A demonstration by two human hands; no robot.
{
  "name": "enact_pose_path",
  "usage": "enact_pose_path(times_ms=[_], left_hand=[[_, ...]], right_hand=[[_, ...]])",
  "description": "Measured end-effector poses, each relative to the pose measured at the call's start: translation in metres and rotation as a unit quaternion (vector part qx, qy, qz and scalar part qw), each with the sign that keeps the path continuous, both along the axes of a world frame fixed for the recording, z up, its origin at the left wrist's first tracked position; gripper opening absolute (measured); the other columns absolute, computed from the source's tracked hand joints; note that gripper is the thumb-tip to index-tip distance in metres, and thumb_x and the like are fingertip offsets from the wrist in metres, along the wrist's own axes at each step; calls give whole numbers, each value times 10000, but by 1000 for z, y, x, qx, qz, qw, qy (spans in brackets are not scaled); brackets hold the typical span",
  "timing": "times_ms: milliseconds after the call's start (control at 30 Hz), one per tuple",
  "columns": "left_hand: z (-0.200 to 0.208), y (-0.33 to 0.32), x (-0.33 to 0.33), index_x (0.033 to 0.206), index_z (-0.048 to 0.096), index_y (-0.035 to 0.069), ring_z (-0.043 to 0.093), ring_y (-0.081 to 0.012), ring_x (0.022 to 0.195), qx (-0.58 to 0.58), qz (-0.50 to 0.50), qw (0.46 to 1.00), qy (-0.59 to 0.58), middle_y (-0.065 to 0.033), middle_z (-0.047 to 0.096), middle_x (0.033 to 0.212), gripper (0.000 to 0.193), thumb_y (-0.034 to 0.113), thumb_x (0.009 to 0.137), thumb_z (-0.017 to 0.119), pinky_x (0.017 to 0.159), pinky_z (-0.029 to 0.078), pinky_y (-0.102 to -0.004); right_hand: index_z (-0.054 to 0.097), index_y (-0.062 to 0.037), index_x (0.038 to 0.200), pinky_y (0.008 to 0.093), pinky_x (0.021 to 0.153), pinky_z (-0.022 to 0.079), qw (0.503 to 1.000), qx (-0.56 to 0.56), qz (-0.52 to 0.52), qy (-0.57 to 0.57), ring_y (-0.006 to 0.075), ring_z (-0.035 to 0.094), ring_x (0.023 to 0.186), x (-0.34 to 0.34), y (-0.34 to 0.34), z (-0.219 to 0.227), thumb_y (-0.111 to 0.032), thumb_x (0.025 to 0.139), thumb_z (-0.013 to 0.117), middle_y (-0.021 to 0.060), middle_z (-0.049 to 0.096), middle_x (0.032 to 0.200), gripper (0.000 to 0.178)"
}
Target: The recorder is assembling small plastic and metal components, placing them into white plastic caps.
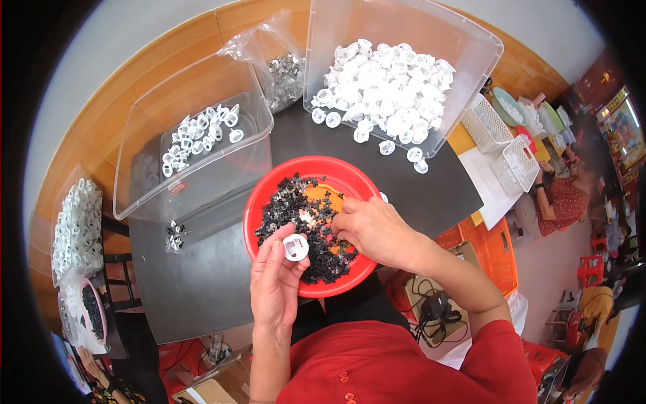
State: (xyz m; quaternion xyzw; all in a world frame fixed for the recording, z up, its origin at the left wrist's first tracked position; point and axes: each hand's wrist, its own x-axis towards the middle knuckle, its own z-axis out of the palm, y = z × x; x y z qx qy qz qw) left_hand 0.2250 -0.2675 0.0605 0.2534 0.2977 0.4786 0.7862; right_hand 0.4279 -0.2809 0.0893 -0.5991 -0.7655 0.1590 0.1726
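My left hand [274, 279] holds a round white plastic part [295, 248] with a rectangular opening, over the near left rim of a red basin [369, 273]. Inside the basin lies a heap of small black plastic pieces [286, 202], with some orange and pale bits showing among them. My right hand [378, 232] reaches into the basin's right side. Its fingers are pinched together at the black pieces, and whatever sits between the fingertips is hidden.
A clear bin [481, 50] tipped toward me spills many white parts [393, 87] onto the dark table [202, 269]. Another clear bin [195, 202] at left holds fewer. Between them stands a bag of metal pieces [286, 77]. White baskets [486, 124] and a person in red [562, 202] are at right.
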Motion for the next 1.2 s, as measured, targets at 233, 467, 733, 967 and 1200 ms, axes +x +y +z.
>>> enact_pose_path(times_ms=[233,467,733,967,1200], left_hand=[[0,-3,0,1183,553,1,618,-133,899,45,-7,999,22,-106,638,1061,289,186,961,541,777,526,-266],[-1,-5,10,1016,631,18,559,-71,836,242,9,937,253,-18,594,945,121,70,917,583,719,468,-224],[-2,-7,18,970,628,21,539,-58,777,213,-3,943,255,-4,611,872,82,60,899,614,685,440,-210],[3,-8,20,940,626,38,529,-49,777,164,32,964,208,8,612,859,62,85,900,625,684,434,-202],[1,-5,18,912,621,5,547,-102,744,329,68,879,338,-42,616,876,47,20,868,630,665,437,-232]], right_hand=[[612,-11,890,381,656,490,999,25,-3,26,291,611,740,0,0,-21,-123,840,630,116,601,850,123],[615,8,994,205,603,411,824,-264,-76,496,26,500,707,4,1,6,-175,939,582,-27,572,769,194],[611,-14,995,170,579,371,802,-240,-42,546,1,455,676,-9,-7,2,-139,951,557,-52,545,790,143],[591,2,951,185,569,391,836,-136,-81,525,7,457,645,-19,-14,6,-118,934,578,-40,533,774,121],[565,-15,897,334,609,437,958,79,17,275,223,560,707,-19,-13,14,-62,859,611,102,525,828,76]])
